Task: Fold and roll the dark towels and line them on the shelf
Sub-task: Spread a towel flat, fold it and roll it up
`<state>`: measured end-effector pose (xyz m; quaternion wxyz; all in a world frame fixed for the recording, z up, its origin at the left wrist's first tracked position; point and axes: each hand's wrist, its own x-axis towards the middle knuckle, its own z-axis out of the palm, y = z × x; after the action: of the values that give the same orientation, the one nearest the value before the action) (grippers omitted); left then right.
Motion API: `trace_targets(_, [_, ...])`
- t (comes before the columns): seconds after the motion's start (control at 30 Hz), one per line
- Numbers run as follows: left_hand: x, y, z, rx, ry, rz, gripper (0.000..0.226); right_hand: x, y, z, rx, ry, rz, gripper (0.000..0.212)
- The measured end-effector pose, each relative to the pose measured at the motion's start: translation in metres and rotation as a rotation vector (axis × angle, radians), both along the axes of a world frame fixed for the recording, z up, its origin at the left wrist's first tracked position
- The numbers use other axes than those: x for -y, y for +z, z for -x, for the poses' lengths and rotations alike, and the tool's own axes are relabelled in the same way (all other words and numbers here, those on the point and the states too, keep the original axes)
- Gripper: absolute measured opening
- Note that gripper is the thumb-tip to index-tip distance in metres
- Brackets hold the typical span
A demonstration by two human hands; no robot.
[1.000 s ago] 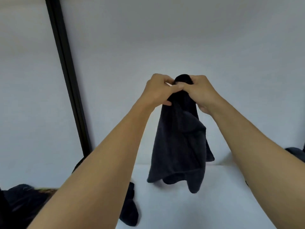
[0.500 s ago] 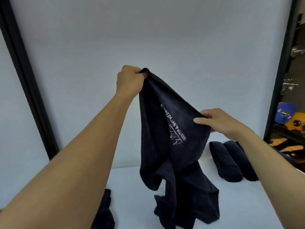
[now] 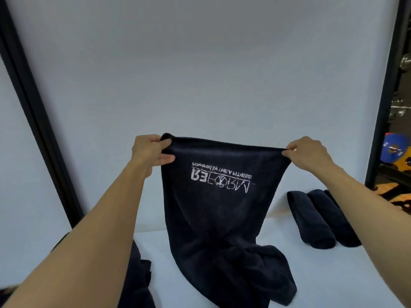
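Note:
A dark towel point(image 3: 213, 210) with white upside-down lettering hangs spread between my hands above the white shelf point(image 3: 333, 274). My left hand point(image 3: 151, 152) pinches its top left corner and my right hand point(image 3: 309, 155) pinches the top right corner. The towel's lower end lies bunched on the shelf. Rolled dark towels point(image 3: 311, 221) lie side by side at the right, partly behind my right forearm.
More loose dark towels point(image 3: 138, 278) sit at the lower left, partly behind my left arm. Black frame posts stand at the left point(image 3: 37, 130) and right point(image 3: 382, 107). A white back wall closes the shelf. Coloured gym gear point(image 3: 393, 150) shows beyond the right post.
My hands have moved apart to the same height, stretching the towel's top edge flat so the lettering faces me. The towel has dropped lower and its bottom is heaped on the shelf.

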<state>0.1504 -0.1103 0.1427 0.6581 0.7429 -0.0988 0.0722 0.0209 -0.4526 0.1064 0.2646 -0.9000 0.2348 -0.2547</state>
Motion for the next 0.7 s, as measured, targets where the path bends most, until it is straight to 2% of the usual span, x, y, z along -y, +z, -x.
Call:
trace_targets(0.1, [0.014,0.016,-0.016,0.037,-0.003,0.117,0.011,-0.005,0.031,-0.03,0.315,0.172,-0.578,0.014])
trace_targets(0.17, [0.024,0.043,-0.026,0.105,-0.004,0.237,0.011,-0.007,0.068,-0.05,0.508,0.288,-0.713,0.01])
trace_targets(0.3, [0.031,0.128,-0.034,0.266,-0.018,0.419,0.007,-0.009,0.167,-0.076,0.818,0.44,-0.688,0.01])
trace_targets(0.47, [0.022,0.23,-0.007,0.443,-0.051,0.541,0.013,-0.02,0.262,-0.063,1.009,0.553,-0.618,0.011])
trace_targets(0.57, [0.009,0.26,0.025,0.519,-0.069,0.559,0.014,-0.032,0.288,-0.032,1.085,0.592,-0.601,0.009])
trace_targets(0.7, [-0.016,0.256,0.081,0.55,-0.087,0.547,0.018,-0.051,0.287,0.034,1.127,0.599,-0.547,0.01])
